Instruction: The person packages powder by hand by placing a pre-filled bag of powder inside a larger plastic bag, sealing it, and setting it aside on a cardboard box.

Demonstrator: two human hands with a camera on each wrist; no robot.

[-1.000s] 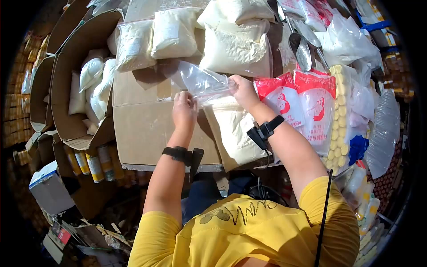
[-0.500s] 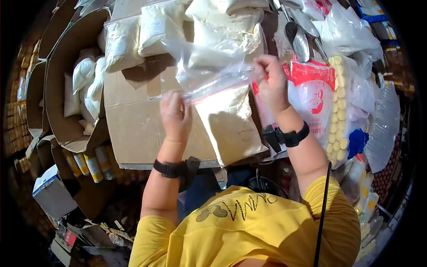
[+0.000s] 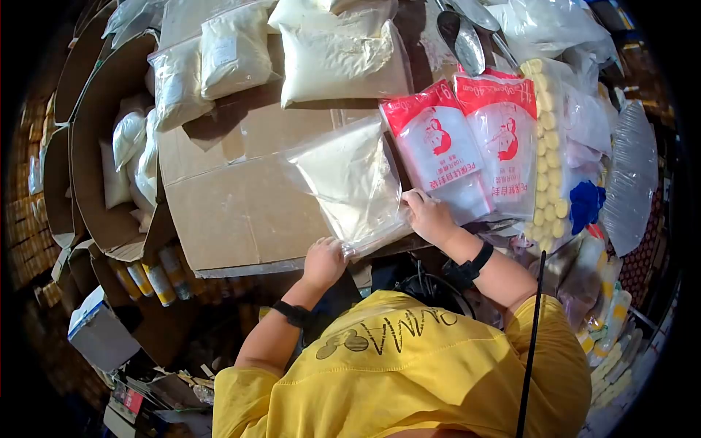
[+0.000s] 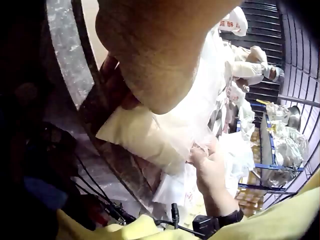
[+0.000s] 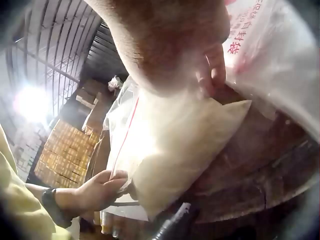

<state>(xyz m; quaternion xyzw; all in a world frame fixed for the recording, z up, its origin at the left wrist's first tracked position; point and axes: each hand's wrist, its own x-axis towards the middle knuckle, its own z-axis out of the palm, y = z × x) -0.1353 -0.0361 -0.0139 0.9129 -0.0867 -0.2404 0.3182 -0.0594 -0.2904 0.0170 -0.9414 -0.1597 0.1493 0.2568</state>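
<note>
A clear bag of pale powder (image 3: 350,179) lies slanted on the cardboard at the table's front edge. At its near left corner, the left hand (image 3: 326,261) pinches the plastic. The right hand (image 3: 431,217) grips the bag's right edge with curled fingers. From the right wrist view, the left hand (image 5: 102,191) holds the bag's edge near a red seal line on the bag (image 5: 165,145). The left wrist view shows the right hand (image 4: 209,165) pinching the plastic of the bag (image 4: 145,135).
Several filled powder bags (image 3: 343,66) lie along the back. Red-and-white printed packs (image 3: 445,142) are right of the bag, beside a row of yellow pieces (image 3: 544,153). Metal scoops (image 3: 461,40) rest at the back right. An open carton (image 3: 87,175) stands at left.
Both hands have come down toward the table's front edge and now hold the bag there. The bag has moved up from that edge and changed its slant; its loose plastic no longer stands up.
</note>
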